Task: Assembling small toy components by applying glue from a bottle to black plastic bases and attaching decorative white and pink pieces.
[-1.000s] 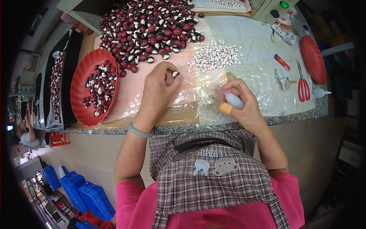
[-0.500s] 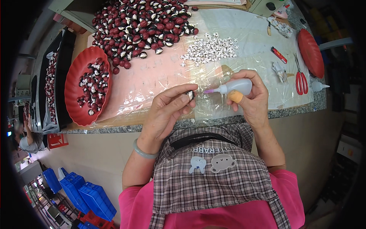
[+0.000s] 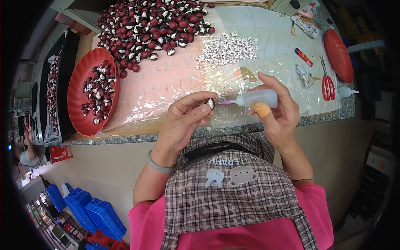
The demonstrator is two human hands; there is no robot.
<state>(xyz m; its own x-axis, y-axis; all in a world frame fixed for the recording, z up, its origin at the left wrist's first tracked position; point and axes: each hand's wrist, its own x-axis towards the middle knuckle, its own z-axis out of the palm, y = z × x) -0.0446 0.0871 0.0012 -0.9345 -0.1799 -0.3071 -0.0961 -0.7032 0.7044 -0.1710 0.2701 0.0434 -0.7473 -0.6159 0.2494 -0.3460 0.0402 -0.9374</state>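
My left hand point(image 3: 182, 123) pinches a small dark bead with a white patch point(image 3: 210, 103) between thumb and fingers, just above the table's near edge. My right hand point(image 3: 278, 112) grips a small translucent squeeze bottle point(image 3: 255, 99) lying sideways, its thin nozzle tip touching the bead. One finger of the right hand has a tan bandage. A pale green bangle sits on my left wrist.
A big heap of red, black and white beads point(image 3: 152, 25) lies at the back. A red oval tray point(image 3: 77, 89) holds more at the left. Small white pieces point(image 3: 227, 50) lie mid-table on clear plastic sheet. Red scissors point(image 3: 328, 85), a red dish point(image 3: 338, 54) and a second bottle point(image 3: 346, 91) sit right.
My left hand drew back from the table with a bead and came toward my body. The right hand lifted the bottle and turned its nozzle onto the bead.
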